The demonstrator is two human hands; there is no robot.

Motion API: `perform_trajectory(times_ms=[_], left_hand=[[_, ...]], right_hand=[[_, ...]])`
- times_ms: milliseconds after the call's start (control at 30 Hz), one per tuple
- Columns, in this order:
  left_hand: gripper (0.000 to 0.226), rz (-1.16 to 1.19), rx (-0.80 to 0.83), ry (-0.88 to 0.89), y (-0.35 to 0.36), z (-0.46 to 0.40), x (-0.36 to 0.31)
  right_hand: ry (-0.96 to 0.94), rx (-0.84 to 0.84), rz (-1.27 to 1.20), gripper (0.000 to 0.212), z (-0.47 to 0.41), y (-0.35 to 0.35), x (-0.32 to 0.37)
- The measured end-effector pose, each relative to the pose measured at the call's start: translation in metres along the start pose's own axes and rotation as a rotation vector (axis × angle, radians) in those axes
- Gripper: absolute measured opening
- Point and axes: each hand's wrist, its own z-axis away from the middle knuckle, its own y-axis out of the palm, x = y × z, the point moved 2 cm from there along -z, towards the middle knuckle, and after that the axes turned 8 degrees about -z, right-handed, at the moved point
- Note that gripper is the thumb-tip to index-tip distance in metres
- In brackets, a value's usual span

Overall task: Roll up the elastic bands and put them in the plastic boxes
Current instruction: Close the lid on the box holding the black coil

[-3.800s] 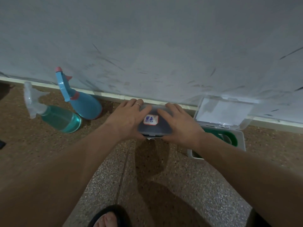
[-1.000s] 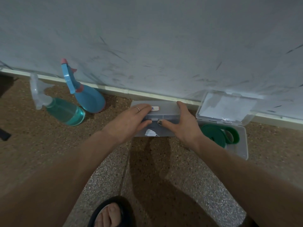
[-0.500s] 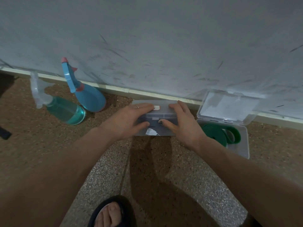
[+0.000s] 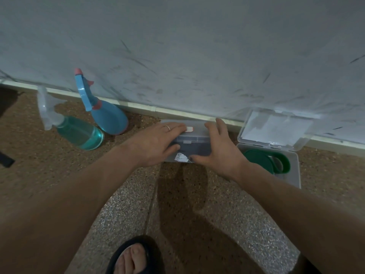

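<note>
A closed clear plastic box (image 4: 194, 144) with dark contents, a red-edged label and a scrap of white paper at its front, sits on the floor against the wall. My left hand (image 4: 156, 143) holds its left end, fingers on the lid and thumb on the front face. My right hand (image 4: 219, 151) spans its right end, fingers over the back edge and thumb at the front bottom edge. To the right stands a second plastic box (image 4: 296, 171), its lid leaning open against the wall, with a rolled green elastic band (image 4: 258, 161) inside.
A blue spray bottle (image 4: 108, 115) and a teal spray bottle (image 4: 79, 131) lie on the floor to the left, near the scuffed grey wall (image 4: 197, 56). My sandalled foot (image 4: 134, 256) is at the bottom. A dark object (image 4: 6, 160) pokes in at the left edge.
The dark box has gone from under my pressing palms to sitting against the wall. Over the last second my right fingers spread further over its lid.
</note>
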Motion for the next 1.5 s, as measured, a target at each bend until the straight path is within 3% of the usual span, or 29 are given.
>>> perform_trajectory(times_ms=[100, 200, 300, 433, 500, 733, 900, 1067, 1300, 1367, 1500], left_hand=[[0.057, -0.013, -0.032, 0.009, -0.001, 0.0, 0.001], [0.056, -0.01, -0.039, 0.027, 0.0, -0.001, 0.003], [0.062, -0.085, -0.055, 0.047, -0.002, -0.003, 0.003], [0.1, -0.399, -0.066, 0.005, 0.007, -0.002, -0.009], [0.104, -0.434, -0.138, 0.001, 0.015, -0.001, -0.018], [0.088, -0.512, -0.179, 0.036, 0.024, 0.001, -0.017], [0.058, -0.641, -0.203, 0.025, 0.011, -0.012, -0.027], [0.06, -0.581, -0.098, -0.017, 0.012, -0.024, -0.024], [0.065, -0.539, -0.003, -0.171, 0.002, -0.033, -0.046], [0.075, -0.409, 0.022, -0.227, -0.01, -0.042, -0.06], [0.084, 0.234, -0.132, -0.198, -0.04, -0.065, -0.092]], right_hand=[[-0.113, -0.048, 0.391, 0.117, 0.0, -0.006, -0.003], [-0.28, -0.058, 0.799, 0.117, 0.001, -0.008, -0.004], [-0.424, -0.098, 0.739, 0.096, 0.001, -0.002, -0.009], [-0.459, -0.114, 0.678, 0.083, 0.002, 0.0, -0.006], [-0.465, -0.122, 0.714, 0.077, 0.004, 0.001, -0.007], [-0.479, -0.184, 0.801, 0.085, 0.013, 0.02, -0.014], [-0.507, -0.12, 0.825, 0.081, 0.01, 0.014, -0.018], [-0.498, -0.087, 0.787, 0.1, 0.003, 0.014, -0.024], [-0.444, -0.07, 0.646, 0.091, 0.014, 0.004, -0.016], [-0.4, -0.228, 0.554, 0.081, 0.021, -0.02, -0.015], [-0.253, -0.627, 0.402, 0.056, 0.043, -0.088, -0.046]])
